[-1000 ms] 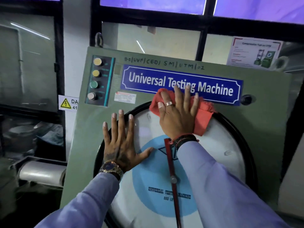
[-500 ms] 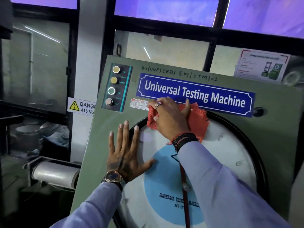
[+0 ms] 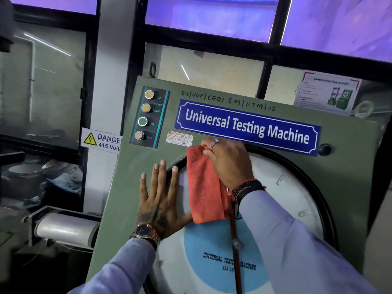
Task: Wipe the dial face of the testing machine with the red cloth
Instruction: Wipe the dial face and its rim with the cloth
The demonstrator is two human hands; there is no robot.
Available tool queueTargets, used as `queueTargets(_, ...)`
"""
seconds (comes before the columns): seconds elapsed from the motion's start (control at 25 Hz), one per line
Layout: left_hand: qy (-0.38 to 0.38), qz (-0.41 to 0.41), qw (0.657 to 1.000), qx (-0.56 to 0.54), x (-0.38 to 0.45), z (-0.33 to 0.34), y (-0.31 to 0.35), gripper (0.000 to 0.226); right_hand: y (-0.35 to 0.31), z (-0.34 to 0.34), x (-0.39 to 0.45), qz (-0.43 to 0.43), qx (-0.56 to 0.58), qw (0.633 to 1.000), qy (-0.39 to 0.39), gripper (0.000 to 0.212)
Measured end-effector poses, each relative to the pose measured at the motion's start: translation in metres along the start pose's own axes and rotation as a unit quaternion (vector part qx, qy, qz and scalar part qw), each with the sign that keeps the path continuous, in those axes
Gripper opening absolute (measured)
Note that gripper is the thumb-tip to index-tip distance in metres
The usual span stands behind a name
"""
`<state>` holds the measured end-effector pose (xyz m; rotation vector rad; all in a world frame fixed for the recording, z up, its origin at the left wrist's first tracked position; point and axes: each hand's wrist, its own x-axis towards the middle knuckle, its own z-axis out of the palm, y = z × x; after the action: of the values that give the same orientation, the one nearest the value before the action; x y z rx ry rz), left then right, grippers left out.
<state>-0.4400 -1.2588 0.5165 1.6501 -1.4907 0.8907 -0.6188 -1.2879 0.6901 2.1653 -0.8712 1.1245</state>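
Red cloth [image 3: 204,185] hangs at the centre of the frame, pinched at its top corner by the right hand [image 3: 228,161], fingers closed on it, draping over the upper left of the round dial face [image 3: 282,194]. At lower left, the left hand [image 3: 159,198] lies flat, fingers spread, holding nothing, across the dial's black rim on the green testing machine [image 3: 350,166].

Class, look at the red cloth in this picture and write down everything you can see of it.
The red cloth is orange-red with a soft, nubby weave like towelling. It hangs as a long folded strip down the upper left part of the dial face. The right hand pinches its top corner at the dial's rim and covers its right edge. Its lower end lies beside the left hand, near the thumb.
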Motion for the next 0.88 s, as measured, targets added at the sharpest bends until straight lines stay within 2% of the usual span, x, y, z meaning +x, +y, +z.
queueTargets(0.12,0.015,0.004,1.000,-0.005,0.000,0.003,0.000,0.128,0.000,-0.001,-0.004,0.022,0.001,1.000,0.010,0.010)
queueTargets(0.28,0.024,0.022,0.999,-0.008,0.000,0.004,-0.006,0.121,-0.009,-0.012,-0.003,0.124,-0.045,0.991,0.025,0.011)
queueTargets(0.36,0.030,0.031,0.999,-0.021,0.002,0.002,-0.010,0.111,-0.004,-0.031,0.000,0.193,0.054,0.979,-0.037,0.013)
queueTargets(0.4,0.038,0.029,0.998,-0.033,0.005,-0.001,-0.009,0.106,0.003,-0.044,0.001,0.240,0.168,0.950,-0.103,0.015)
queueTargets(0.44,0.047,0.018,0.998,-0.046,0.010,-0.004,-0.007,0.100,0.011,-0.057,0.001,0.289,0.287,0.897,-0.170,0.020)
queueTargets(0.48,0.055,0.004,0.997,-0.059,0.015,-0.007,-0.003,0.096,0.018,-0.069,-0.003,0.320,0.344,0.855,-0.218,0.025)
queueTargets(0.56,0.055,-0.020,0.994,-0.088,0.026,-0.015,0.007,0.092,0.031,-0.078,-0.018,0.348,0.395,0.818,-0.233,0.034)
queueTargets(0.64,0.058,-0.028,0.992,-0.107,0.033,-0.019,0.017,0.090,0.033,-0.073,-0.037,0.382,0.484,0.772,-0.154,0.037)
queueTargets(0.72,0.054,-0.020,0.992,-0.112,0.036,-0.023,0.029,0.090,0.037,-0.071,-0.058,0.445,0.537,0.715,-0.047,0.030)
queueTargets(0.8,0.050,-0.020,0.992,-0.118,0.035,-0.027,0.036,0.090,0.044,-0.069,-0.074,0.505,0.611,0.609,0.045,0.022)
queueTargets(0.88,0.046,-0.024,0.992,-0.114,0.032,-0.033,0.043,0.088,0.050,-0.074,-0.085,0.537,0.671,0.502,0.102,0.012)
